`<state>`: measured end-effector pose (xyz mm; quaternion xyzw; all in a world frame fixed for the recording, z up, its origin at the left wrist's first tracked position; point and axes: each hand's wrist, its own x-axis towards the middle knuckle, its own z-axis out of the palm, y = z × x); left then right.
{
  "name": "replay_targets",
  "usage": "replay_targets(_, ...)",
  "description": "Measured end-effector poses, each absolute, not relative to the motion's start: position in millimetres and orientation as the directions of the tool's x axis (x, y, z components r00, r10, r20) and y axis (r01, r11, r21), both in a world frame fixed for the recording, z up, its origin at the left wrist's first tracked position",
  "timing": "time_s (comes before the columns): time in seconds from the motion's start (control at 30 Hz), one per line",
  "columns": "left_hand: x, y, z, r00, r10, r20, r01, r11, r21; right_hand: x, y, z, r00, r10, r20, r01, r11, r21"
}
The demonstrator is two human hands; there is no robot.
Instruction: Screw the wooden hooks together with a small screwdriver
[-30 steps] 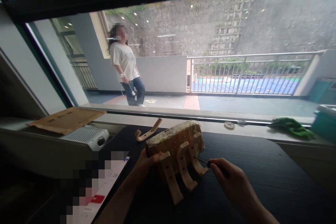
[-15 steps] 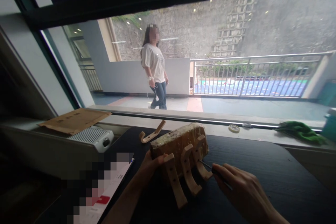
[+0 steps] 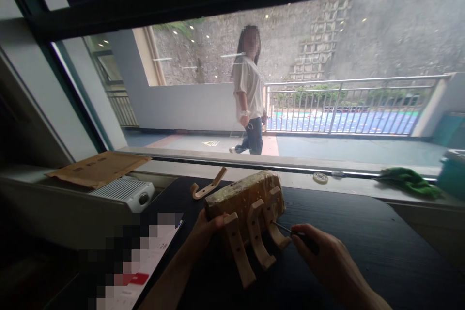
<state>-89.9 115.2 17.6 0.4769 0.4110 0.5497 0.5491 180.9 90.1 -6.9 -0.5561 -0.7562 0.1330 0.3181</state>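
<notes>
A block wrapped in clear film or tape (image 3: 243,191) rests tilted on the dark table. Three curved wooden hooks stand against its near face: a left one (image 3: 240,252), a middle one (image 3: 257,235) and a right one (image 3: 273,210). My left hand (image 3: 205,227) is closed round the block's left end, its thumb by the top of the left hook. In my right hand (image 3: 321,247) is a screwdriver (image 3: 283,227), whose dark handle lies in the fingers. Its thin metal shaft reaches a hole in the right hook. One more wooden hook (image 3: 210,189) lies loose behind the block.
A tablet or phone screen (image 3: 145,261) lies at lower left. Beyond the table are a brown envelope (image 3: 101,167) on a white vented box (image 3: 125,191), a tape roll (image 3: 320,178) and a green cloth (image 3: 410,181) on the sill. Outside the window walks a person (image 3: 250,87).
The person outside has walked to the right. Both hands, the block and the screwdriver keep nearly the same arrangement; the whole view has shifted slightly.
</notes>
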Motion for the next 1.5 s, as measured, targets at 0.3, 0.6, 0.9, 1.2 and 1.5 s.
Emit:
replay_targets(0.3,-91,117,14,0.036,0.999,0.038,-0.223,-0.029,0.974,179,88,-13,-0.328,0.788,0.521,0.755,0.55,-0.356)
replay_targets(0.6,-92,116,17,0.058,0.997,0.05,-0.245,-0.035,0.969,179,96,-12,-0.097,0.97,0.221,0.533,0.238,-0.812)
replay_targets(0.9,-93,115,16,0.025,0.998,0.051,-0.235,-0.044,0.971,181,86,-6,-0.414,0.741,0.529,0.795,0.577,-0.187)
replay_targets(1.2,-90,114,20,0.049,0.998,0.039,-0.253,-0.025,0.967,174,89,-8,-0.135,0.942,0.308,0.66,0.317,-0.681)
replay_targets(1.5,-88,113,26,0.006,1.0,0.024,-0.236,-0.022,0.972,177,87,2,-0.132,0.971,0.199,0.736,0.231,-0.636)
